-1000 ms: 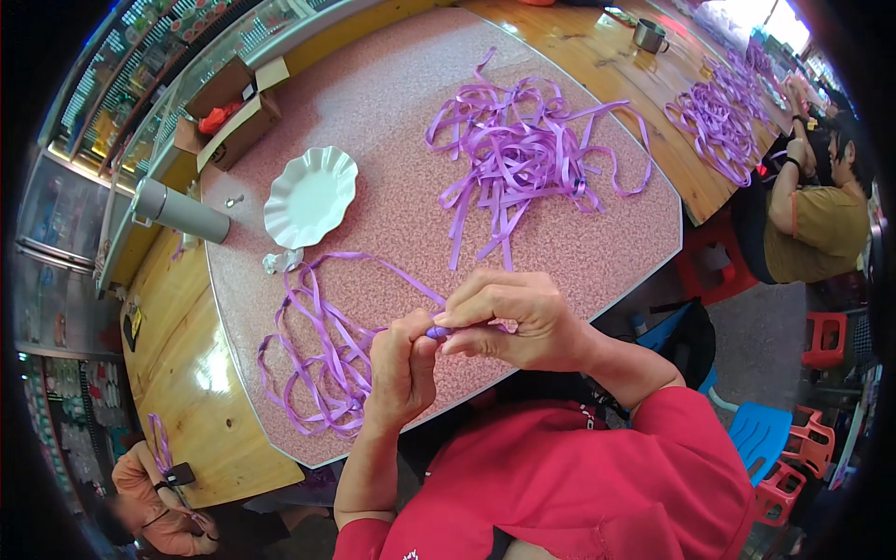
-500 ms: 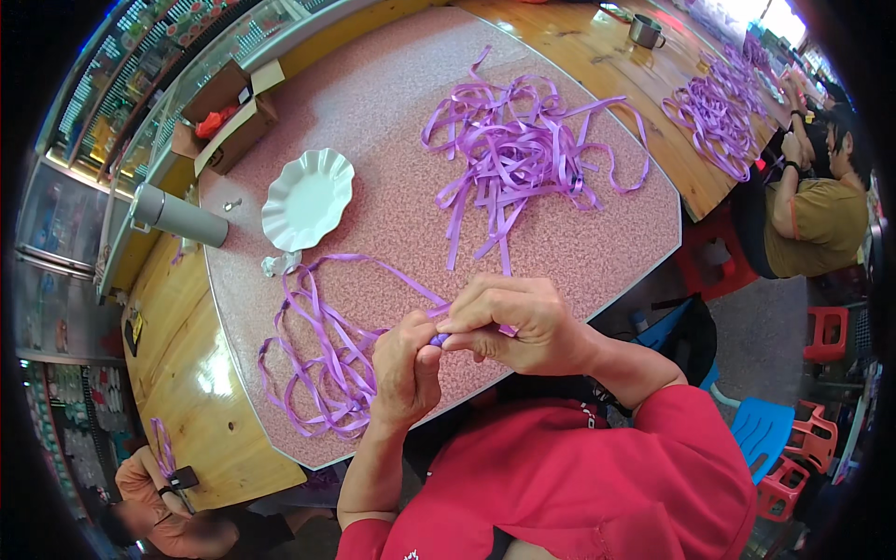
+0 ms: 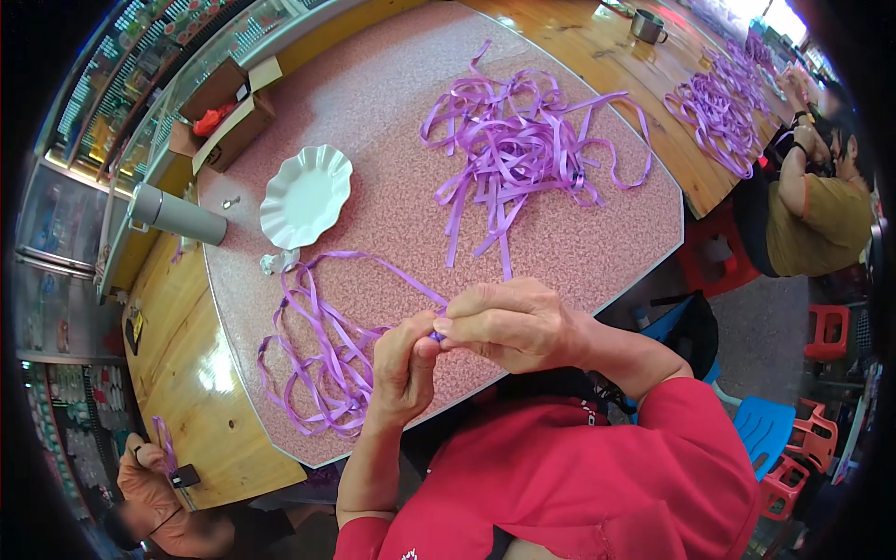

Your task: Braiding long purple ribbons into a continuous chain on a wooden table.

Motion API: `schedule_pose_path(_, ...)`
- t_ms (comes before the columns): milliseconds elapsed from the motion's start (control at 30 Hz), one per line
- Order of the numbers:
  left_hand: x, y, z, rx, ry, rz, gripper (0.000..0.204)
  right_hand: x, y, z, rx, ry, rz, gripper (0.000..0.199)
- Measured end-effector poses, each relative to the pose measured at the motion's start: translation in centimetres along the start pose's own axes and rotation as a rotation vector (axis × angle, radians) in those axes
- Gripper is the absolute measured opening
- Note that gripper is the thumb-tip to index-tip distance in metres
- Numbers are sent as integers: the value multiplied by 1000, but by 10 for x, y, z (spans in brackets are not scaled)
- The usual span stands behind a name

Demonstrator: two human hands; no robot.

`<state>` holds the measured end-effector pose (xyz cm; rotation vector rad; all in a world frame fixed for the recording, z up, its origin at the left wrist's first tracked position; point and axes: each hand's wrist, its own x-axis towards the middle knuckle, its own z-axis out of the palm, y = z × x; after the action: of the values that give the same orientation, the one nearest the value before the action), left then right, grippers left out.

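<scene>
Open cardboard box (image 3: 227,110) with red contents sits beyond the empty white plate (image 3: 306,194). Left hand (image 3: 403,366) and right hand (image 3: 509,324) both pinch the ribbon (image 3: 322,347), nearer than the plate.

One view only: head cam, worn on the person's head, looking steeply down and fwd over their own red-sleeved chest. Hands, left hand (image 3: 403,369) and right hand (image 3: 511,325), sit close under the lens, just below frame centre. Pink speckled tabletop (image 3: 392,103) spreads away toward the top edge. Wide fisheye: tabletop edges bow, dark rim at the corners. Far right, another seated person (image 3: 817,201) at a wooden table, well off. Bottom left, another person's hand (image 3: 140,476) near the rim.
</scene>
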<state>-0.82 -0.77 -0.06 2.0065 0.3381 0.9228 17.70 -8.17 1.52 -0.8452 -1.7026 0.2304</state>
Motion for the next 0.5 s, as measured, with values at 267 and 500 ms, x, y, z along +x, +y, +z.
schedule_pose_path(267, 3, 4, -3, -178, -112, -140, 35, -3, 7, -1, 85, 30, 34, 27)
schedule_pose_path(500, 6, 15, 4, -607, -112, -400, 37, 4, 3, -12, 85, -58, -78, 21)
